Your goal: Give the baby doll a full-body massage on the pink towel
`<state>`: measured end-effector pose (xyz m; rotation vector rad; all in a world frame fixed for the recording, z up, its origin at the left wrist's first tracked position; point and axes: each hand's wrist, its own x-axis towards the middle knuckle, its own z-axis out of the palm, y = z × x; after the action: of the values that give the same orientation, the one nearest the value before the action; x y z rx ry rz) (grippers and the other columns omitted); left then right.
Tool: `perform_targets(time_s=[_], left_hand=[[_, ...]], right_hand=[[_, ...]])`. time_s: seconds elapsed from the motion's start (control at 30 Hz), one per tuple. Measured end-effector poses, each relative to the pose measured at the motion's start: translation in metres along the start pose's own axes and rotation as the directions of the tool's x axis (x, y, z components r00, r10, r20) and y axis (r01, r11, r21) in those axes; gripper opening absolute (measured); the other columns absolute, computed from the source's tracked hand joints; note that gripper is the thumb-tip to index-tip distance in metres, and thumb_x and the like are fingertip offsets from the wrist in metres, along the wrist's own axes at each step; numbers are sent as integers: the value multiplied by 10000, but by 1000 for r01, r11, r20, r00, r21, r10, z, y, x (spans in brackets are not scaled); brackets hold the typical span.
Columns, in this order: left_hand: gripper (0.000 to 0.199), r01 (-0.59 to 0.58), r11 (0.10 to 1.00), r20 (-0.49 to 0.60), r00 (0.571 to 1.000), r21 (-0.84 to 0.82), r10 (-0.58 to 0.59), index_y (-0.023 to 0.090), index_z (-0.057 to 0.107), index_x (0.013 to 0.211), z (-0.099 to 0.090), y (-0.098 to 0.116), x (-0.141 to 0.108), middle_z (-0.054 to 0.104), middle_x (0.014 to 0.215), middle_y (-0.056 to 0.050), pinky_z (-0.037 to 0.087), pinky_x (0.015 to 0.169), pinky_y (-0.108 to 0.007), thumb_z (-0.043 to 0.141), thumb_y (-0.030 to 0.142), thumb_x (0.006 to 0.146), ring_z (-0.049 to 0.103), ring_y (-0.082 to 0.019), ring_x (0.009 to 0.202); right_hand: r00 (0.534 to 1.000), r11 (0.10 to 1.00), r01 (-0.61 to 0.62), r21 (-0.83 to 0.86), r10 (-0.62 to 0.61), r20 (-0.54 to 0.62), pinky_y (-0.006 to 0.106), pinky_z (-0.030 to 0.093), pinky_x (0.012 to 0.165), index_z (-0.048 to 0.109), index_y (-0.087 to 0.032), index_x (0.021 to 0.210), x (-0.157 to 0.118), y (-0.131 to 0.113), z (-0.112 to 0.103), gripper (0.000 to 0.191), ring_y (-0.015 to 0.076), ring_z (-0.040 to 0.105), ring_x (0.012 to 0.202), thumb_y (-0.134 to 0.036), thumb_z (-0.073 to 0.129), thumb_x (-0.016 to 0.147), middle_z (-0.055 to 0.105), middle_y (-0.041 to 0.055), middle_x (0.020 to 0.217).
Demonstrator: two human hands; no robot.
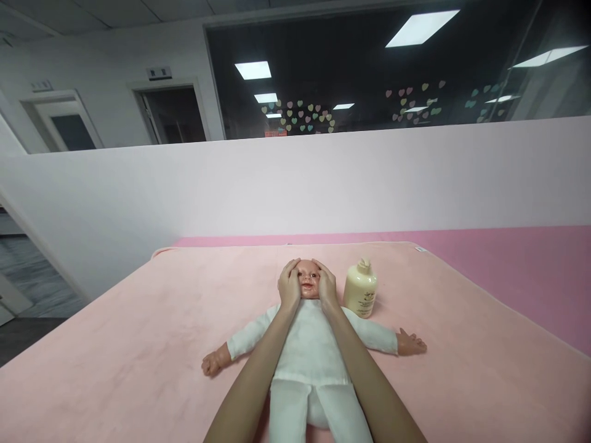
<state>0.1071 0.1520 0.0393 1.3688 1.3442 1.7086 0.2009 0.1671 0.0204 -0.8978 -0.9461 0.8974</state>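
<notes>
A baby doll (310,344) in white cloth lies on its back with both arms spread, its head toward the far side. My left hand (289,285) is cupped round one side of the doll's head, fingers together and reaching up to the brow. On the opposite side, my right hand (327,287) is laid in the same way, so the head is held between my palms. The doll's eyes, nose and mouth show between the hands; its ears and cheeks are covered. Just right of my right hand stands a pale yellow pump bottle (361,290).
Under the doll is a peach blanket (148,344) over a pink surface (498,271). A low white wall (295,187) runs behind it. Beyond are a dark window with heart-shaped stickers (308,117) and doorways on the left.
</notes>
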Motion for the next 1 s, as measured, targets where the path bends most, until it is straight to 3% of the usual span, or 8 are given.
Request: perform_targets(time_s=[0.13, 0.23, 0.4, 0.6, 0.8, 1.0], left_hand=[[298, -34, 999, 14, 999, 23, 34, 214, 665, 1031, 0, 2, -3, 622, 1177, -45, 375, 1028, -369, 550, 308, 772, 533, -211, 1132], [329, -57, 997, 20, 998, 48, 56, 221, 653, 1055, -1, 2, -4, 616, 1187, -50, 372, 1028, -377, 601, 293, 738, 532, -219, 1131], [302, -44, 998, 26, 999, 41, 43, 203, 655, 1043, -1, 3, -3, 615, 1182, -53, 371, 1028, -371, 504, 268, 791, 531, -207, 1131], [344, -51, 998, 11, 999, 36, 50, 219, 665, 1009, 0, 1, -3, 621, 1167, -33, 376, 1022, -359, 386, 193, 808, 529, -187, 1127], [329, -81, 995, 39, 996, 61, 79, 218, 646, 1052, -1, 1, -4, 626, 1152, -44, 388, 1008, -370, 570, 254, 734, 540, -213, 1106], [316, -32, 999, 26, 999, -33, 33, 208, 678, 1006, -1, -4, 0, 621, 1175, -40, 358, 1043, -364, 448, 202, 788, 519, -193, 1151]], right_hand=[[1000, 1000, 5, 2, -5, 19, 362, 390, 985, 655, -152, 1031, -4, -3, -1, 422, 230, 537, 1116, -363, 520, 692, 612, 95, 1177], [999, 1000, 9, -8, -9, 52, 379, 387, 993, 654, -179, 1056, -6, -6, -1, 444, 241, 528, 1131, -364, 613, 655, 608, 82, 1189], [998, 999, -20, 42, 17, 54, 398, 362, 1021, 680, -176, 1019, -4, -5, -1, 435, 243, 511, 1155, -379, 630, 638, 614, 75, 1179], [1000, 998, -14, 60, 12, 28, 403, 324, 1044, 711, -170, 922, -4, -6, -3, 378, 242, 502, 1163, -320, 510, 640, 651, 72, 1105], [998, 999, -19, 30, 17, 61, 379, 373, 1007, 674, -184, 1037, -9, -9, -5, 433, 240, 516, 1140, -311, 549, 642, 616, 65, 1174], [999, 1000, -3, 22, 2, 46, 383, 342, 1033, 683, -178, 1007, -3, 0, -6, 402, 228, 502, 1165, -367, 550, 678, 612, 67, 1184]])
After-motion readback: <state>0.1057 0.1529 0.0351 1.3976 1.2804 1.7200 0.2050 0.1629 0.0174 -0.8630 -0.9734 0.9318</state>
